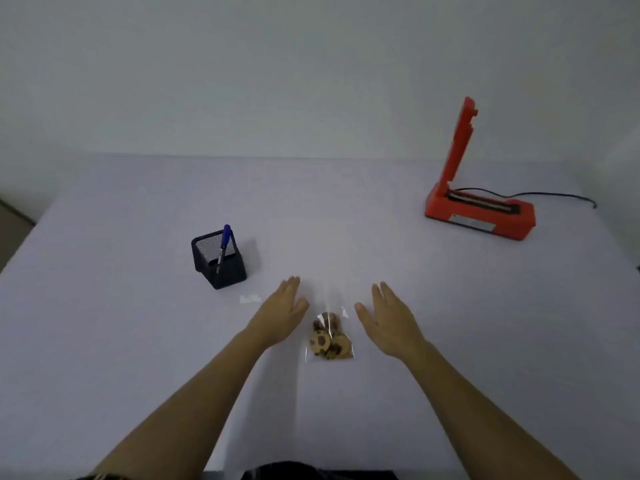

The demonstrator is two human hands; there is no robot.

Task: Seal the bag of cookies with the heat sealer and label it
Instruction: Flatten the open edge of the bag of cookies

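Observation:
A clear bag of chocolate-chip cookies [329, 338] lies on the white table [346, 230] in front of me, its open end pointing away. My left hand [281, 311] hovers just left of the bag with straight fingers. My right hand [388, 318] is held the same way just right of it. Neither hand touches the bag. A red heat sealer [479, 213] stands at the far right with its arm raised upright. A small white label [250, 299] lies left of my left hand.
A black mesh pen holder [219, 259] with a blue pen [223, 245] stands to the left, behind the label. The sealer's black cord [554, 195] trails off to the right. A pale wall rises behind the table's far edge.

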